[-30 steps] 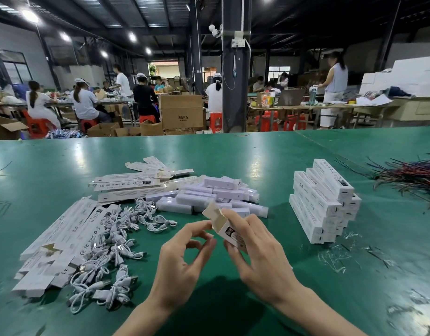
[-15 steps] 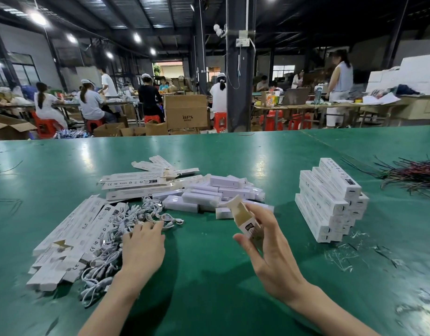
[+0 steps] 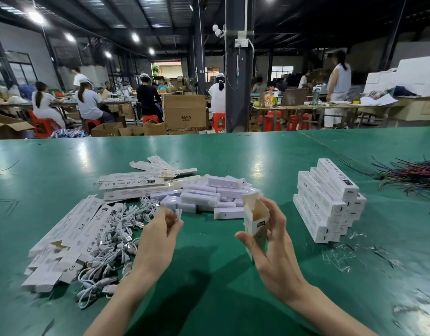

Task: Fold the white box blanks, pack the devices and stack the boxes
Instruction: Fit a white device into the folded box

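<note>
My right hand (image 3: 274, 248) holds a folded white box (image 3: 254, 219) upright, its top flap open toward me. My left hand (image 3: 158, 236) is lifted just above the table, its fingers pinched on a small white cable (image 3: 178, 213). A heap of coiled white cables (image 3: 114, 241) lies left of that hand. Flat white box blanks (image 3: 71, 236) fan out at the far left, with more box blanks (image 3: 134, 184) behind them. Pale lilac devices (image 3: 209, 197) are piled at the centre. Packed white boxes stand in a stack (image 3: 327, 200) to the right.
The green table (image 3: 223, 282) stretches wide around me. A tangle of coloured wires (image 3: 412, 175) lies at the right edge. Scraps of clear plastic film (image 3: 340, 255) litter the table near the stack. People work at benches and cardboard cartons (image 3: 184, 111) stand beyond the table.
My left hand went from beside the box to the cable heap, then lifted back with a white cable. My right hand kept the box and turned it upright.
</note>
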A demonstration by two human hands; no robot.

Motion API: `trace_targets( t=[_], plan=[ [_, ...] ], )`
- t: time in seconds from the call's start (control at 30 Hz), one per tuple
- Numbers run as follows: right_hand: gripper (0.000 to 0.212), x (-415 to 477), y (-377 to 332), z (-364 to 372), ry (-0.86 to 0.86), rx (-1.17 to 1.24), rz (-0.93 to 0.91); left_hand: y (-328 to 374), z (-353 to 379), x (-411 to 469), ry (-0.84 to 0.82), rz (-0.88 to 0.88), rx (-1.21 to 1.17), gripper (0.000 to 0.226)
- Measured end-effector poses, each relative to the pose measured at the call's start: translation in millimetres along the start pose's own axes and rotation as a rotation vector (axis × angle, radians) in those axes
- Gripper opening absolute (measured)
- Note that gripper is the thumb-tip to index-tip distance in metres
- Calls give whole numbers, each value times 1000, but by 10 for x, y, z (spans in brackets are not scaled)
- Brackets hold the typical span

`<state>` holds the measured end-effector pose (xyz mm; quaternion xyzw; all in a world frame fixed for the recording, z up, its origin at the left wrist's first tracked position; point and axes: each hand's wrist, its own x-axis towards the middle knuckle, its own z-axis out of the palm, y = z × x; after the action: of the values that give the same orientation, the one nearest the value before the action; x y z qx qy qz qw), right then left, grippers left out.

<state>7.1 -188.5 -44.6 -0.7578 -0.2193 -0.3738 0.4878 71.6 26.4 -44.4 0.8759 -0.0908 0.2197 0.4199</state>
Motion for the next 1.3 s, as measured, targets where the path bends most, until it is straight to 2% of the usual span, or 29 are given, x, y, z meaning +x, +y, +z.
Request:
trace_targets(
  t=[0.1, 0.17, 0.3, 0.43, 0.6, 0.83, 1.03, 1.13, 1.3],
  plan=[
    [72, -2, -5, -1, 21, 6, -2, 88, 11, -82, -64, 21, -171, 38],
    [74, 10, -9, -8, 5, 3, 16, 122, 14, -124, -104, 56, -208, 46],
    [79, 31, -2, -29, 13, -18, 45, 158, 58, -156, -180, 27, -237, 41],
    [80, 8, 12, -21, 0, 2, 40, 151, 107, -167, -196, -26, -253, 49],
    [85, -13, 37, -7, -25, 25, 28, 163, 83, -165, -204, -3, -256, 21],
    [79, -10, 45, -10, -12, 33, 26, 189, 79, -197, -184, 59, -277, 15],
    [72, -11, 32, 2, -9, 17, 27, 167, 92, -221, -151, 99, -309, 45],
    [74, -15, 28, 2, -10, 15, 24, 157, 98, -222, -130, 137, -268, 36],
    [74, -20, 10, 2, -20, 35, 28, 205, 88, -239, -130, 84, -339, 30]
  ],
)
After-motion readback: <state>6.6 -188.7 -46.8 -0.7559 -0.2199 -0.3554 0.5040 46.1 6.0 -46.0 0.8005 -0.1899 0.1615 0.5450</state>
